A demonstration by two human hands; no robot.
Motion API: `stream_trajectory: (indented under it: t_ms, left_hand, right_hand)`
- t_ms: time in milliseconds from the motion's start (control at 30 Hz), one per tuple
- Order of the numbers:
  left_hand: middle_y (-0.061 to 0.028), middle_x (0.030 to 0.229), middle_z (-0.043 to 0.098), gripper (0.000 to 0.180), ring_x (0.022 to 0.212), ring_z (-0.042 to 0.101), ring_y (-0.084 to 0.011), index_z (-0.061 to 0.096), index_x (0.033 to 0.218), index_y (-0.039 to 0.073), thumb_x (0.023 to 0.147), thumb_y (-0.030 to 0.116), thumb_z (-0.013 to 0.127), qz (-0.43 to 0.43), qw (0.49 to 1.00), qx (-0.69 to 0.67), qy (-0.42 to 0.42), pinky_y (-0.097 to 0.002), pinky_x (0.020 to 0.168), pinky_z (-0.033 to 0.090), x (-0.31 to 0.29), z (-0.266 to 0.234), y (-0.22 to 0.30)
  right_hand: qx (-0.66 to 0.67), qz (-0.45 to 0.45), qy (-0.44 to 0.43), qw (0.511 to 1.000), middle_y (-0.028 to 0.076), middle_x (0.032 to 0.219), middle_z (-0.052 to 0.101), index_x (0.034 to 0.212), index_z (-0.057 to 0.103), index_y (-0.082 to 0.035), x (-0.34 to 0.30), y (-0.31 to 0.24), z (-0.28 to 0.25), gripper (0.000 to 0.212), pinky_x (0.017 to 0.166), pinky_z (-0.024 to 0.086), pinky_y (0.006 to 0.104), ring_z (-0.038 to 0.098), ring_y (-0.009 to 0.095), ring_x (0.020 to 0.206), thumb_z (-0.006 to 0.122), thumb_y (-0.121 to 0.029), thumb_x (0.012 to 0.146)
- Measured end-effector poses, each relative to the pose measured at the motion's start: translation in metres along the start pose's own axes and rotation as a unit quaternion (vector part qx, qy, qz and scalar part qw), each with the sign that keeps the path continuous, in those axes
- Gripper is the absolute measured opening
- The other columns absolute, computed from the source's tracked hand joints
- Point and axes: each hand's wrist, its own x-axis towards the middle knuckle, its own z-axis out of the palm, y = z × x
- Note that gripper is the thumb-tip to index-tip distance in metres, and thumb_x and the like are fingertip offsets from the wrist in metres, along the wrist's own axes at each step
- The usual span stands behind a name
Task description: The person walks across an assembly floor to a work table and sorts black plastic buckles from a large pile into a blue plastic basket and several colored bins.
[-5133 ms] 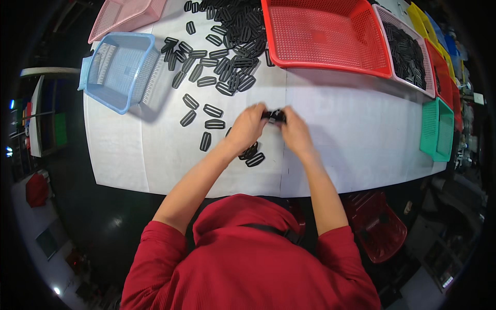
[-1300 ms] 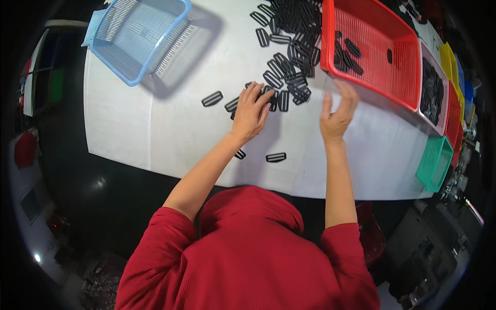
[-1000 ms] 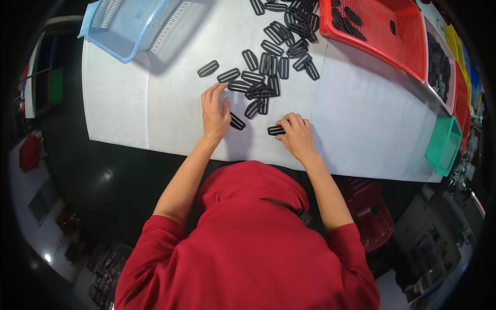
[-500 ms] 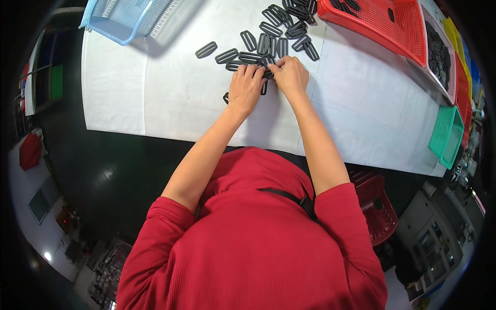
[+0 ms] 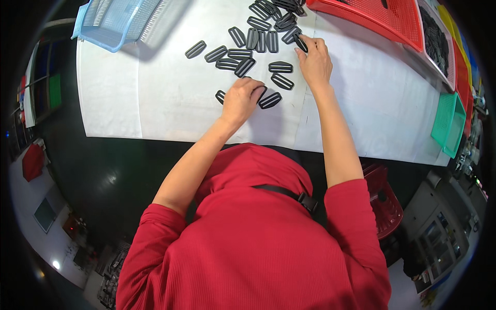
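Observation:
Black plastic slide buckles (image 5: 253, 39) with long slots lie scattered over the white-covered table (image 5: 170, 98), heaped more thickly at the far side. My right hand (image 5: 316, 63) reaches to the right edge of the group, its thumb and fingers closed on a slide buckle (image 5: 300, 44). Nearer to me, my left hand (image 5: 241, 99) is curled, with a dark slide buckle (image 5: 262, 94) at its thumb and fingertips. One buckle (image 5: 220, 96) shows partly beside that hand, and another (image 5: 270, 100) lies just right of it. Two more buckles (image 5: 281, 81) rest between my hands.
A light blue basket (image 5: 111, 41) stands at the far left. At the far right are a red basket (image 5: 372, 23) and a pink basket (image 5: 451, 77) full of black pieces. A green basket (image 5: 448, 126) sits at the right table edge, with a red chair (image 5: 385, 206) below.
My hands have moved apart: the right went away from me and to the right onto a buckle, the left came slightly nearer. Several buckles now lie spread out between them.

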Motion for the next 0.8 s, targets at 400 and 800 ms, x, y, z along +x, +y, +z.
stream_trajectory:
  t_ms: [400, 800]
  left_hand:
    - [-0.0074, 0.095, 0.061, 0.021, 0.085, 0.059, -0.0239, 0.065, 0.101, 0.008, 0.081, 0.006, 0.068, -0.031, 0.994, 0.089, 0.060, -0.0348, 0.067, 0.050, -0.020, -0.020, -0.023]
    - [-0.0123, 0.109, 0.056, 0.047, 0.096, 0.053, -0.0308, 0.053, 0.117, 0.002, 0.076, 0.015, 0.072, -0.004, 0.978, 0.204, 0.030, -0.0402, 0.078, 0.047, -0.018, -0.006, -0.017]
  right_hand:
    - [0.035, -0.126, -0.141, 0.981, 0.001, 0.101, 0.055, 0.103, 0.065, -0.014, -0.070, -0.027, -0.003, 0.035, 0.080, 0.042, 0.0383, 0.053, 0.022, 0.099, 0.076, -0.014, 0.071]
    - [-0.015, -0.158, -0.230, 0.960, 0.002, 0.091, 0.053, 0.086, 0.058, -0.011, -0.076, -0.041, 0.005, 0.033, 0.075, 0.042, 0.0375, 0.056, 0.021, 0.093, 0.080, -0.019, 0.063]
